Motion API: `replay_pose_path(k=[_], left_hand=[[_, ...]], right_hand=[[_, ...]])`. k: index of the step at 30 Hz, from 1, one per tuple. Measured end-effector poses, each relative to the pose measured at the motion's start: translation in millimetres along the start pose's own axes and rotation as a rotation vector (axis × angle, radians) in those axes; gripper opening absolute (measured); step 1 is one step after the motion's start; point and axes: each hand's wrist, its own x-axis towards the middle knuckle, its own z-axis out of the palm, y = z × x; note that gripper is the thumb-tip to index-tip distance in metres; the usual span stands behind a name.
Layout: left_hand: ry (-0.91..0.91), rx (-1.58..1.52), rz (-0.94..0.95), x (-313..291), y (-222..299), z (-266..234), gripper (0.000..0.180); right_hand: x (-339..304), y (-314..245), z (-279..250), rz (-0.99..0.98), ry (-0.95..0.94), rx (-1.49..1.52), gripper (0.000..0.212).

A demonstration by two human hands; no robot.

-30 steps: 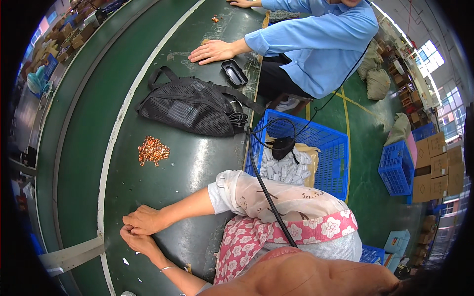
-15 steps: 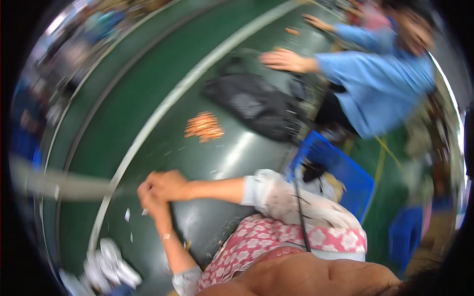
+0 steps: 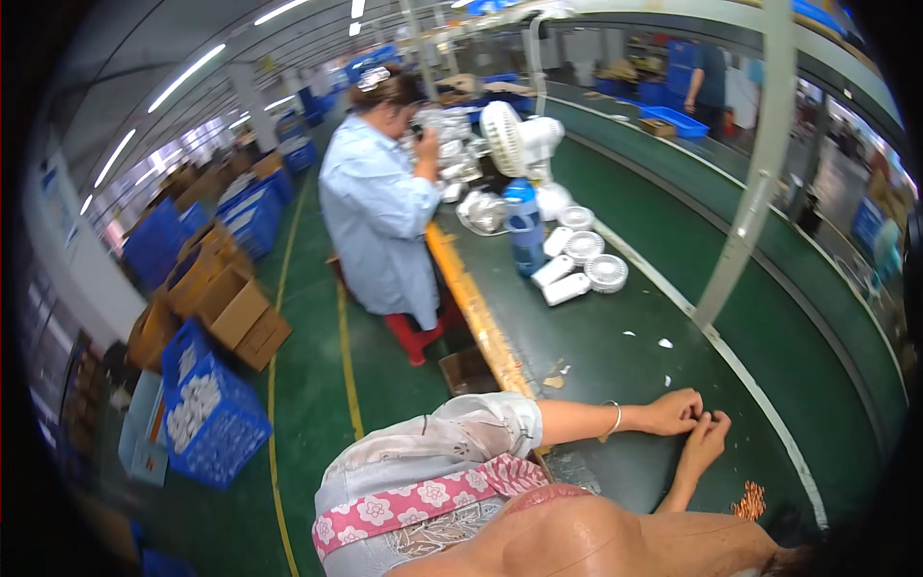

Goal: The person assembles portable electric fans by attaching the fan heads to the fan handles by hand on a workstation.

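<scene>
My left hand (image 3: 676,413), with a bangle at its wrist, reaches over the dark green bench (image 3: 615,356). My right hand (image 3: 708,444) meets it there, and the fingertips of both are closed together. Anything between them is too small or hidden to make out. Beside my right forearm lies a pile of small copper-coloured pieces (image 3: 749,501). A few white scraps (image 3: 665,343) are scattered on the bench beyond my hands.
Several white handheld fans (image 3: 585,248) lie by a blue bottle (image 3: 524,231) and a larger white fan (image 3: 519,144). A metal post (image 3: 750,231) rises at the bench's far side. A co-worker (image 3: 375,202) stands on the left. Cartons (image 3: 240,313) and a blue crate (image 3: 226,442) line the floor.
The view has swung leftward along the bench, bringing the fans and another co-worker into sight. The black bag and the seated co-worker have left the view. My hands stay together.
</scene>
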Motion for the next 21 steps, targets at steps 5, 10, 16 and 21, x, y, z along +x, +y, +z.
replay_pose_path(k=[5,10,16,21], left_hand=[[0.002,0.003,0.028,-17.6,7.9,7.5,0.020],[-0.032,0.058,0.023,-32.7,14.5,5.8,0.016],[-0.021,0.059,0.072,-49.6,33.6,-4.1,0.013],[-0.048,0.056,0.003,-52.5,39.8,2.1,0.014]], right_hand=[[13.2,18.0,-2.6,-0.016,-0.049,-0.021,0.025],[23.5,31.6,2.8,0.017,-0.083,-0.075,0.027],[13.7,-7.8,-1.7,-0.187,-0.051,-0.164,0.022],[11.6,-0.2,-9.5,-0.175,-0.045,-0.220,0.024]])
